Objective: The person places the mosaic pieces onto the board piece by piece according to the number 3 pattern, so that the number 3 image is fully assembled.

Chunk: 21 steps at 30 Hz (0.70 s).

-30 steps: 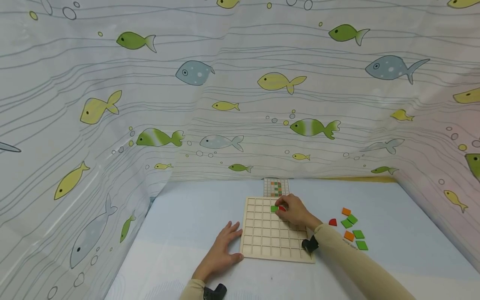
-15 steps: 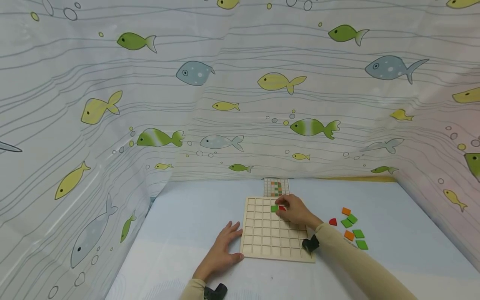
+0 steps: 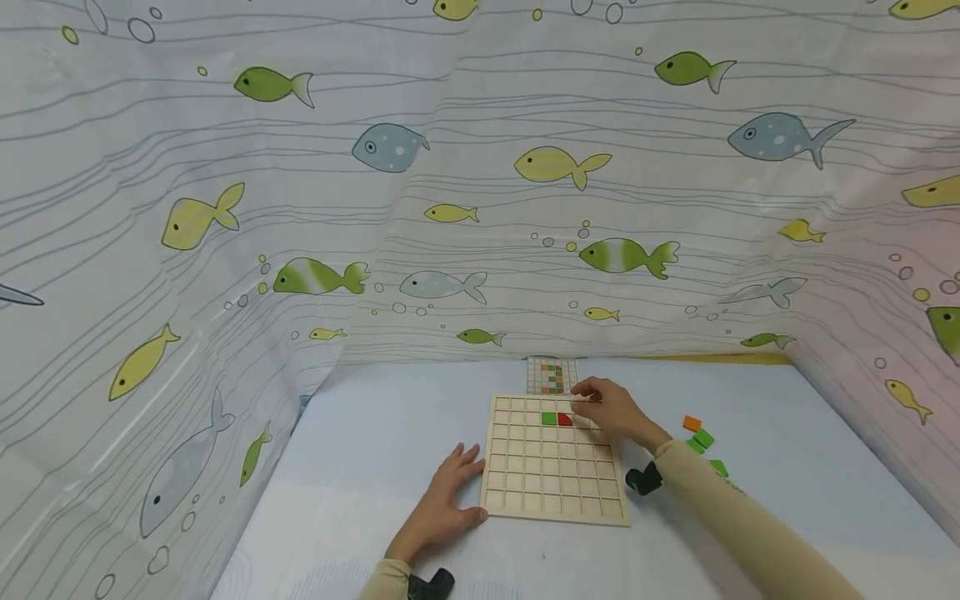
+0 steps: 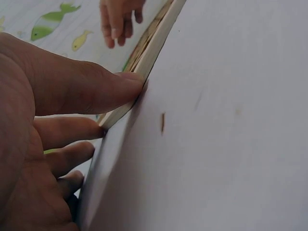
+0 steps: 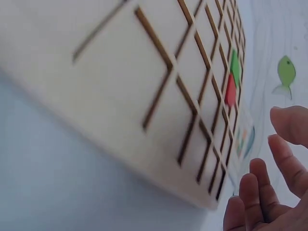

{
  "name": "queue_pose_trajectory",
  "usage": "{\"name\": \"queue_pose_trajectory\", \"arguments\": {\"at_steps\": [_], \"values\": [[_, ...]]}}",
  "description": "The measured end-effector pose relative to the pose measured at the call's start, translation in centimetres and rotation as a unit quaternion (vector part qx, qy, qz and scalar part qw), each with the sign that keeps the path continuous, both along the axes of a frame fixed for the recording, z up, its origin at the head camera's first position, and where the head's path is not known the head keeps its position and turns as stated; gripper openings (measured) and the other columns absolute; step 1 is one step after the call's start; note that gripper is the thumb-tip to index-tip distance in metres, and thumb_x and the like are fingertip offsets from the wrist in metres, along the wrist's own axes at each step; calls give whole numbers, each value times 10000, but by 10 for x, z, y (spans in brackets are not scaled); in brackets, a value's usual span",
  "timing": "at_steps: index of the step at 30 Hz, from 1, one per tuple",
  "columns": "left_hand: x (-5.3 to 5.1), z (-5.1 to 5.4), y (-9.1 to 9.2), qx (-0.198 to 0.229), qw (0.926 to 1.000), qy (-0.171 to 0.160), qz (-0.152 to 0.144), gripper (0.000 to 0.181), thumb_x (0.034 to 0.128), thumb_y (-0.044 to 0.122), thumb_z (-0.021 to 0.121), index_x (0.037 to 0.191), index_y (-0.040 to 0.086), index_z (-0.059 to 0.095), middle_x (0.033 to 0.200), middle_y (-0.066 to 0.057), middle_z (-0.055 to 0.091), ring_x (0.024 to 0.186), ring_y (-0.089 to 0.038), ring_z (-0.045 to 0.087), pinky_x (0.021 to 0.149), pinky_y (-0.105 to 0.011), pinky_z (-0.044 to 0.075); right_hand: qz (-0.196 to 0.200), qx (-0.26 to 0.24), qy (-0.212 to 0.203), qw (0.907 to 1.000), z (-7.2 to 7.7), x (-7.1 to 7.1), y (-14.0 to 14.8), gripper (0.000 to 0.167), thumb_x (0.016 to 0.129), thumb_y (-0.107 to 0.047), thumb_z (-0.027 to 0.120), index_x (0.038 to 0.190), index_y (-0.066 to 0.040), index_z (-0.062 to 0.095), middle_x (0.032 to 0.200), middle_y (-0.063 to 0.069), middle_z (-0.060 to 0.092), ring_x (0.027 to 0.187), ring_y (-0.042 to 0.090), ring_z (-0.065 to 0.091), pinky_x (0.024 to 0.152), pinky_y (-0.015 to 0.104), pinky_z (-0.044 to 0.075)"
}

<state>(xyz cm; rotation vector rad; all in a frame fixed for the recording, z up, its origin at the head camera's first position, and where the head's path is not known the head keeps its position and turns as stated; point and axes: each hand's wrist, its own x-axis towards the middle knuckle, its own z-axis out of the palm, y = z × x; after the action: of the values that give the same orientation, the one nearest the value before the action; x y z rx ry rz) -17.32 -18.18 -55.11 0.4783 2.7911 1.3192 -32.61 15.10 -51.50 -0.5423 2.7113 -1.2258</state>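
Note:
A pale wooden grid board (image 3: 525,475) lies on the table in the head view. Side by side in its upper squares sit a green square tile (image 3: 549,418) and a red tile (image 3: 565,420) with a rounded edge. My left hand (image 3: 444,502) rests at the board's left edge; the left wrist view has its thumb (image 4: 103,89) against the rim, fingers spread. Just right of the red tile, my right hand (image 3: 611,410) hovers over the board's upper right part. Nothing shows between its parted thumb and fingers in the right wrist view.
Behind the board lies a printed grid card (image 3: 536,377) with coloured squares. Loose tiles lie to the right, among them an orange one (image 3: 692,423) and a green one (image 3: 703,438); the right sleeve (image 3: 738,508) covers others. A fish-patterned curtain (image 3: 480,250) surrounds the table.
My right hand has let go of the red tile and moved right, leaving it beside the green tile. The right forearm now hides several loose tiles. My left hand has stayed put.

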Motion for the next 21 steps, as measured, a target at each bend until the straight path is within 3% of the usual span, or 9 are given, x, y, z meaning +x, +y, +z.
{"name": "queue_pose_trajectory", "arguments": {"at_steps": [8,13,21], "values": [[0,-1,1,17,10000,40,-7,744,771,169,814,1448,-40,588,1664,-226,420,1598,-515,227,1247,-776,177,-155,554,545,9969,5,-12,50,359,1005,-215,702,1280,14,675,1269,232,692,1148,410,641,1002,580,549],[-1,-1,1,11,9999,122,-45,737,771,179,818,1439,-38,595,1653,-239,430,1581,-544,236,1230,-795,182,-251,934,744,9925,10,-10,88,370,989,-206,715,1249,55,679,1218,283,698,1088,442,658,956,598,563],[-1,-3,1,-75,10000,-31,47,745,764,184,817,1449,-7,596,1667,-205,426,1601,-506,228,1253,-769,173,-610,1407,349,9876,16,2,146,449,990,-241,697,1259,115,642,1244,389,646,1082,511,639,923,640,569]]}}
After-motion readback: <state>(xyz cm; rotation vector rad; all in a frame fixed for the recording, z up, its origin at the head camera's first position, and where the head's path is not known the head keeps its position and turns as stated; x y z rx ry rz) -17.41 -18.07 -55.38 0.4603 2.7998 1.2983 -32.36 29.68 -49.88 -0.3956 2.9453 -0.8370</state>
